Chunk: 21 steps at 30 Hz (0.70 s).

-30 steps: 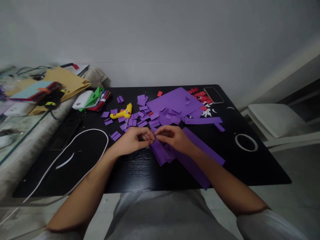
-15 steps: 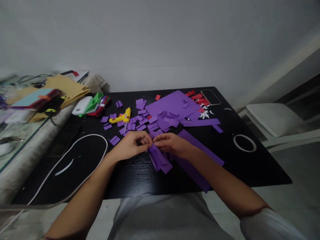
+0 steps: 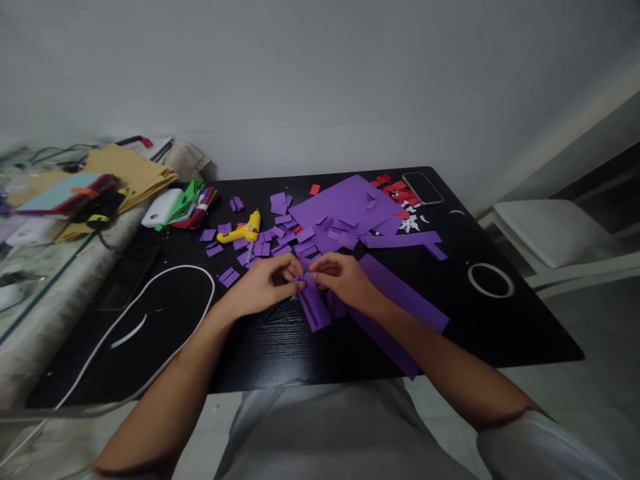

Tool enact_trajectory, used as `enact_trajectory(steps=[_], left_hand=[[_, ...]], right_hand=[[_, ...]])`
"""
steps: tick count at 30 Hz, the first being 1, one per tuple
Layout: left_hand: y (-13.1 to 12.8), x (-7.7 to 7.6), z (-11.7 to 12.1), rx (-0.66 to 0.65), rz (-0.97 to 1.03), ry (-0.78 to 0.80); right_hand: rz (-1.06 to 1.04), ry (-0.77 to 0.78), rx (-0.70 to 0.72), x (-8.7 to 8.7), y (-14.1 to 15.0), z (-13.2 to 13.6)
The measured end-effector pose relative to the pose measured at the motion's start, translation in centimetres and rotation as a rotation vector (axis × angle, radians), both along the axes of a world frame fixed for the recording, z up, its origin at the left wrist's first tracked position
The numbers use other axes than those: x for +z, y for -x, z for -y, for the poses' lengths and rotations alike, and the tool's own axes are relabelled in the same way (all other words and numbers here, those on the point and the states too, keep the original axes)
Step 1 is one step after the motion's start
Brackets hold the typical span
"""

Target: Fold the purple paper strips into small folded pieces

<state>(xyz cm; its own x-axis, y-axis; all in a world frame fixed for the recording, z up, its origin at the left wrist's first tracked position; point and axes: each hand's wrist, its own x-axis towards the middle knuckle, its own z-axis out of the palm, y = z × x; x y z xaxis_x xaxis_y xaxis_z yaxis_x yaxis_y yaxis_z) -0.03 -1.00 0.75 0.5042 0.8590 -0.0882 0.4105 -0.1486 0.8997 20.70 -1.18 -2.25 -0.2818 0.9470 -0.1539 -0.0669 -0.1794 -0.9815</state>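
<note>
Left hand (image 3: 267, 287) and right hand (image 3: 347, 280) pinch the far end of the folded strip (image 3: 315, 312), whose body slants nearer the wearer; uneven tugging could crease it. Just beyond the fingertips, scraps (image 3: 306, 235) could scatter if brushed; past them leftward, the glue gun (image 3: 243, 231), if hot, could burn. Rightward, the forearm could drag the sheet (image 3: 395, 291) askew.

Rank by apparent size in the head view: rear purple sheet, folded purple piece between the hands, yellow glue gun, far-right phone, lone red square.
1. Rear purple sheet
2. Folded purple piece, partly hidden
3. Yellow glue gun, far-right phone: too alike to rank
4. Lone red square
</note>
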Motion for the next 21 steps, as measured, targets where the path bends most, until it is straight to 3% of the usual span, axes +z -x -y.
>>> enact_trajectory(steps=[14, 21], left_hand=[[0.1, -1.5, -0.4, 0.019, 0.028, -0.125], [-0.2, -2.0, -0.5, 0.068, 0.061, -0.134]], right_hand=[[0.003, -0.122, -0.022, -0.9, 0.2, -0.1], [-0.085, 0.113, 0.032, -0.2, 0.3, 0.2]])
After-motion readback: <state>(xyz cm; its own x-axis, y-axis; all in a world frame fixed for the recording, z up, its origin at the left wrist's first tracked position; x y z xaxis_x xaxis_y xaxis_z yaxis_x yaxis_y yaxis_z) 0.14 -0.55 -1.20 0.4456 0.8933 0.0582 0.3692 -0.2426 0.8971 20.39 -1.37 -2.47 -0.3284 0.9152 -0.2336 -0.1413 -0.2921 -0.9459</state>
